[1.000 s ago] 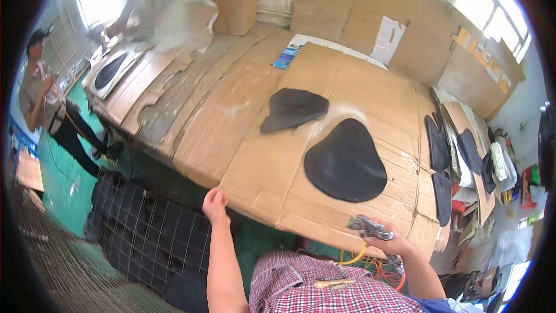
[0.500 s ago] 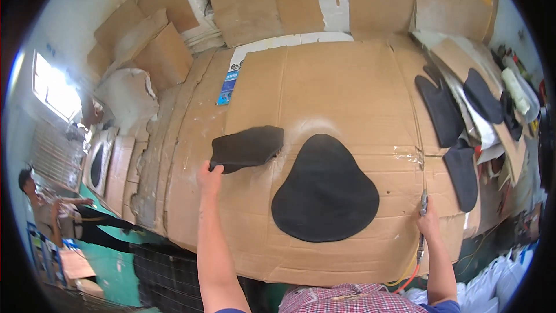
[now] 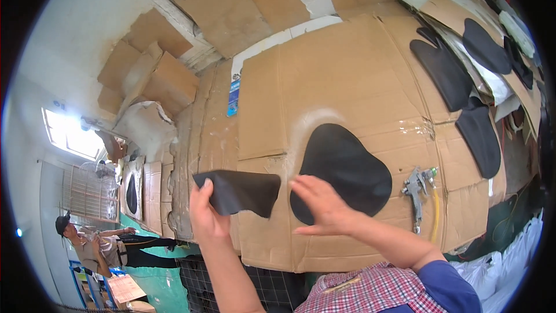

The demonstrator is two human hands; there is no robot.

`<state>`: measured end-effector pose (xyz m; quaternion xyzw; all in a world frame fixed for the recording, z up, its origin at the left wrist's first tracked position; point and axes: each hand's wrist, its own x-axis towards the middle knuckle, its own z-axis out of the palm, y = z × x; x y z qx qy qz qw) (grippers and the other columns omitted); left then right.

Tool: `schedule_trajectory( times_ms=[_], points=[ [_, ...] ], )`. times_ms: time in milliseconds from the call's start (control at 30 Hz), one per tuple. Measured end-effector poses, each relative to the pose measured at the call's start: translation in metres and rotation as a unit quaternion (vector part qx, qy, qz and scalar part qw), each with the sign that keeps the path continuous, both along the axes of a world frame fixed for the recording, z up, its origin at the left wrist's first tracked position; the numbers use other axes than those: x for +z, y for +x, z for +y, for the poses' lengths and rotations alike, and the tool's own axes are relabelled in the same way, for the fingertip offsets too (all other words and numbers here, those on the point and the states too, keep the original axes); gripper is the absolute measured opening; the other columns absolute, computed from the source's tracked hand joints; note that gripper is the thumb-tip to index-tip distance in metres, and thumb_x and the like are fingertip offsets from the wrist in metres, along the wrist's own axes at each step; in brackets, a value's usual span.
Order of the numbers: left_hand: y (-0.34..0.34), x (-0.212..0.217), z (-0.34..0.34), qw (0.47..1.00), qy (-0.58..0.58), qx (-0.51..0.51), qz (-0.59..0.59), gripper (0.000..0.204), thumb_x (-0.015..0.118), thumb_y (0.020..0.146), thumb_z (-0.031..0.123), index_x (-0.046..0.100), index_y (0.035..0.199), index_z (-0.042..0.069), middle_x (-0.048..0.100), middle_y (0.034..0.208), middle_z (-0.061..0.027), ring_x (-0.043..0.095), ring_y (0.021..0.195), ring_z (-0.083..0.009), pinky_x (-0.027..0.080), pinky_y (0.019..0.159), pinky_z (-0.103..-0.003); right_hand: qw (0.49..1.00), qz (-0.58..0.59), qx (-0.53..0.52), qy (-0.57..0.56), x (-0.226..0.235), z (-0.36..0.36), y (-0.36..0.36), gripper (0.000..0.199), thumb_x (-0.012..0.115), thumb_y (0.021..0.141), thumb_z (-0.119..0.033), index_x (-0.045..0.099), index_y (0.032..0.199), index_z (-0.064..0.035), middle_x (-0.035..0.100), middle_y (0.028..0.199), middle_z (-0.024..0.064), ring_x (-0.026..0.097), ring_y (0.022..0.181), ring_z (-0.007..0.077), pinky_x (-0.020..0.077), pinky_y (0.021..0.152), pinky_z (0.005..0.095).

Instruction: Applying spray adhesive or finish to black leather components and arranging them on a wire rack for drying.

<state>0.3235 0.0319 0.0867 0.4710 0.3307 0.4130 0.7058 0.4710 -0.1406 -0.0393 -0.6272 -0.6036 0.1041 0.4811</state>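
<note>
My left hand (image 3: 209, 211) grips a curved black sheet piece (image 3: 243, 190) by its left edge, thumb on top, and holds it above the cardboard. My right hand (image 3: 324, 203) is open with fingers stretched toward the free end of that piece, a small gap between them. Under and beyond my right hand a larger rounded black piece (image 3: 347, 165) lies flat on the cardboard (image 3: 341, 75); my hand hides part of its lower left. A metal spray gun (image 3: 418, 191) with a yellow hose rests on the cardboard to the right, touched by neither hand.
More black pieces (image 3: 443, 72) lie at the right edge, beside stacked cardboard and white sheets. A cardboard box (image 3: 168, 81) stands at the back left. Another person (image 3: 95, 249) stands far left near a wire rack (image 3: 90, 194). White bags (image 3: 492, 275) sit lower right.
My right hand has let go of the spray gun, now lying on the cardboard, and moved left toward the held piece. My left hand has drawn that piece nearer. The view has turned.
</note>
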Motion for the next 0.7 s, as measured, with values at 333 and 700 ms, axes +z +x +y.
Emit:
schedule_trajectory(
  times_ms=[333, 700],
  points=[
    [-0.052, -0.009, -0.096, 0.973, -0.192, 0.074, -0.109, 0.021, 0.047, 0.091, 0.011, 0.057, 0.106, -0.001, 0.064, 0.104, -0.0158, 0.062, 0.098, -0.0290, 0.048, 0.091, -0.044, 0.933, 0.338, 0.118, -0.044, -0.005, -0.048, -0.015, 0.037, 0.051, 0.072, 0.006, 0.060, 0.107, -0.0029, 0.063, 0.096, 0.0086, 0.061, 0.092, 0.0200, 0.0474, 0.082, 0.0288],
    [0.086, -0.253, -0.064, 0.957, 0.113, -0.163, 0.213, 0.051, 0.053, 0.090, 0.035, 0.043, 0.130, 0.006, 0.059, 0.118, -0.0117, 0.056, 0.109, -0.0266, 0.042, 0.094, -0.039, 0.926, 0.015, -0.346, -0.153, -0.118, -0.110, 0.097, 0.055, 0.069, 0.072, -0.012, 0.049, 0.123, -0.0039, 0.052, 0.117, 0.0180, 0.049, 0.109, 0.0357, 0.0419, 0.092, 0.0437]
  ],
)
